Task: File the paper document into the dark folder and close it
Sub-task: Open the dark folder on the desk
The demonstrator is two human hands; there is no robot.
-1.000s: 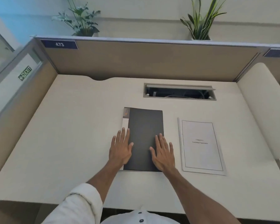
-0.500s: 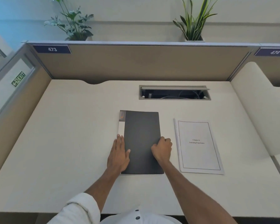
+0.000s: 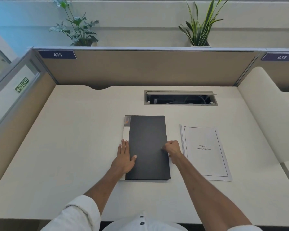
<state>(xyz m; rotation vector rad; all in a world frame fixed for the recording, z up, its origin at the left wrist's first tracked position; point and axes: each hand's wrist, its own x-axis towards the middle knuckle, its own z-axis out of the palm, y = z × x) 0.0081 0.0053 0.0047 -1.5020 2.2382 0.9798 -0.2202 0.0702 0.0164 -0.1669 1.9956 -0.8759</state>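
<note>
Since a second ago, the right hand (image 3: 172, 149) has curled up from lying flat and slid to the right edge of the dark folder (image 3: 148, 147); its fingers (image 3: 165, 148) now look pinched on that edge, as if to lift the cover. Biggest of all is the pale table (image 3: 77, 147), and both task things lie flat on it. The folder is in the middle, shut, with a white strip showing down its left side. The left hand (image 3: 124, 157) lies flat and spread on the folder's left edge, fingers out and holding nothing, just pressing down. Just beside the folder on the right, not touching it, is the paper document (image 3: 205, 152), a thin stack of white sheets with a printed box and small words. The folder looks thin, light and a bit stiff, so it should open from its right edge while the other hand keeps it from sliding. The paper looks light and floppy and could bend or fan out, so it is best picked up by a long side with the whole stack together.
</note>
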